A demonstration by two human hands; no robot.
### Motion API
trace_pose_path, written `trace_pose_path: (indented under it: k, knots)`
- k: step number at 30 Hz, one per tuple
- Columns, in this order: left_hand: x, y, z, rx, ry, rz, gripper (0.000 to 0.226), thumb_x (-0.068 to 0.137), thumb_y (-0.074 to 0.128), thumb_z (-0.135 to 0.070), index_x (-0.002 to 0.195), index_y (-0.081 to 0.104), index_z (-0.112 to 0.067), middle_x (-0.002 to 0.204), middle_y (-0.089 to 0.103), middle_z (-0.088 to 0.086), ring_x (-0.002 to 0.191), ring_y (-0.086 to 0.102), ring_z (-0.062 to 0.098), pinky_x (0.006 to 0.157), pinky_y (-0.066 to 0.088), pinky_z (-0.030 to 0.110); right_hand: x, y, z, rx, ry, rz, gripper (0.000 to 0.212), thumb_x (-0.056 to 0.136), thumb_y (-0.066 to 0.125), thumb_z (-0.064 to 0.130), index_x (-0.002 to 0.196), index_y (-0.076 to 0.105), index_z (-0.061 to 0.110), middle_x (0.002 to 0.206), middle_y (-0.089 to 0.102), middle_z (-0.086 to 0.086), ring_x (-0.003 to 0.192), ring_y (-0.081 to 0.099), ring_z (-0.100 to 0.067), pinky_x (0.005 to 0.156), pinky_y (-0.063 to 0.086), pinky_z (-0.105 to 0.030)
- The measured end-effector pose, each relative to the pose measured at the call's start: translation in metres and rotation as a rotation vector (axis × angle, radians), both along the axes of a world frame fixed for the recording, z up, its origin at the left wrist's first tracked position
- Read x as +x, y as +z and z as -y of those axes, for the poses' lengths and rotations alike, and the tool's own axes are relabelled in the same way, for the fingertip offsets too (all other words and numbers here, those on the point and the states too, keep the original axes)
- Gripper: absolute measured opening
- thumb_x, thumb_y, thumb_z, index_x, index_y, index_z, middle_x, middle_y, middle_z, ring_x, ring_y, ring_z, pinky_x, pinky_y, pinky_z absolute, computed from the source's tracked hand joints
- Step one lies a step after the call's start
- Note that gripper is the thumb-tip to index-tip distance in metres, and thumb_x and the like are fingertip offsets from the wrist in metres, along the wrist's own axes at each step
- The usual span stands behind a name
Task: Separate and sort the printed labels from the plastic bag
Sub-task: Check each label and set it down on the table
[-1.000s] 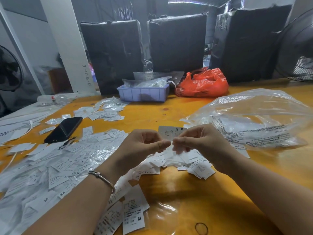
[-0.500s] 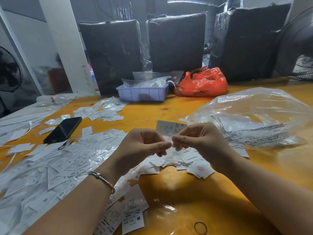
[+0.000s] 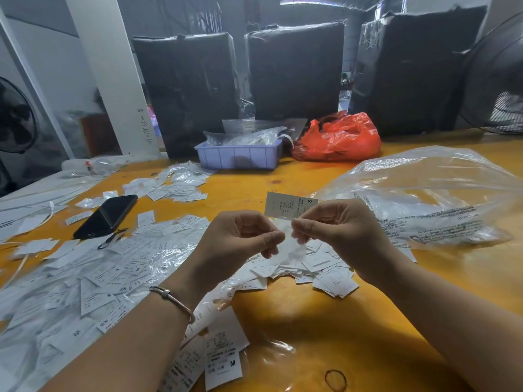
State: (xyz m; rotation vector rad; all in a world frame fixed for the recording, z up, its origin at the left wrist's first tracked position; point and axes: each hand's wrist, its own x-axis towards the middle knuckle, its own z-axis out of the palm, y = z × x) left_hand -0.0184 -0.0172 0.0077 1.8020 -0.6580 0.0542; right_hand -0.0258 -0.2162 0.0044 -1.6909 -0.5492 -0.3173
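My right hand (image 3: 336, 230) pinches a white printed label marked S (image 3: 288, 206), which sticks up behind my fingers. A thin clear plastic sleeve (image 3: 293, 250) hangs below, and my left hand (image 3: 240, 236) pinches its edge with fingers curled. Both hands hover above a heap of loose labels (image 3: 319, 267) on the yellow table (image 3: 353, 321). A large clear plastic bag (image 3: 430, 199) lies to the right. More labels and small sleeves (image 3: 93, 278) spread over the left side, and a label marked M (image 3: 223, 360) lies near the front.
A black phone (image 3: 109, 215) lies at the left. A lilac tray (image 3: 240, 155) and a red plastic bag (image 3: 339, 137) stand at the back before black wrapped bundles (image 3: 294, 72). A rubber band (image 3: 335, 379) lies near the front edge. Fans stand at both sides.
The S label has risen further out of the sleeve above my right fingers. Both hands stay close together over the heap.
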Motion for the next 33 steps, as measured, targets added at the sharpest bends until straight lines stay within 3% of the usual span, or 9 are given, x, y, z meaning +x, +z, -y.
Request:
trace_pose_path:
  k: [7, 17, 22, 26, 30, 33]
  knots:
    - [-0.0006, 0.0006, -0.0008, -0.02, -0.007, -0.001, 0.024, 0.07, 0.077, -0.023, 0.075, 0.068, -0.001, 0.064, 0.067, 0.004, 0.06, 0.062, 0.015, 0.061, 0.053, 0.022, -0.0014, -0.0001, -0.0001, 0.001, 0.019, -0.005, 0.021, 0.067, 0.078, 0.026, 0.074, 0.073, 0.006, 0.066, 0.071, -0.008, 0.062, 0.068, -0.021, 0.068, 0.059, -0.031]
    - [-0.002, 0.0037, -0.0018, -0.012, -0.026, -0.028, 0.021, 0.082, 0.065, -0.022, 0.09, 0.071, -0.004, 0.078, 0.073, 0.01, 0.07, 0.067, 0.02, 0.064, 0.052, 0.023, -0.0009, 0.0014, 0.0011, 0.092, 0.041, -0.048, 0.012, 0.078, 0.069, 0.007, 0.082, 0.072, -0.004, 0.072, 0.072, -0.013, 0.062, 0.066, -0.018, 0.061, 0.051, -0.019]
    - [-0.0023, 0.002, -0.001, 0.028, -0.064, -0.129, 0.034, 0.073, 0.077, -0.028, 0.099, 0.07, -0.008, 0.09, 0.075, 0.012, 0.082, 0.071, 0.021, 0.07, 0.055, 0.022, 0.0018, 0.0005, 0.0024, 0.208, -0.011, -0.061, 0.022, 0.072, 0.071, 0.017, 0.083, 0.072, -0.002, 0.074, 0.073, -0.014, 0.064, 0.067, -0.018, 0.06, 0.051, -0.019]
    - [0.0, 0.001, -0.0019, 0.013, -0.029, -0.105, 0.023, 0.077, 0.076, -0.028, 0.089, 0.073, -0.008, 0.088, 0.075, 0.009, 0.082, 0.069, 0.017, 0.07, 0.054, 0.02, 0.003, -0.0009, 0.0047, 0.188, -0.007, -0.112, 0.013, 0.076, 0.071, 0.008, 0.081, 0.072, -0.003, 0.072, 0.072, -0.016, 0.065, 0.066, -0.019, 0.061, 0.05, -0.02]
    - [0.0022, 0.0057, -0.0068, -0.156, -0.016, -0.152, 0.018, 0.075, 0.076, -0.031, 0.081, 0.068, -0.016, 0.09, 0.075, 0.01, 0.087, 0.071, 0.021, 0.07, 0.054, 0.022, 0.0018, -0.0023, 0.0032, 0.073, 0.065, -0.229, 0.009, 0.077, 0.064, -0.004, 0.073, 0.07, -0.009, 0.067, 0.069, -0.018, 0.061, 0.064, -0.021, 0.061, 0.047, -0.022]
    - [0.0033, 0.0041, -0.0072, -0.154, -0.036, -0.164, 0.006, 0.078, 0.071, -0.016, 0.081, 0.067, -0.013, 0.082, 0.074, 0.013, 0.076, 0.07, 0.022, 0.067, 0.055, 0.024, -0.0008, 0.0001, 0.0006, 0.077, 0.134, -0.272, 0.02, 0.079, 0.071, 0.017, 0.077, 0.073, -0.003, 0.076, 0.071, -0.021, 0.068, 0.066, -0.028, 0.065, 0.048, -0.027]
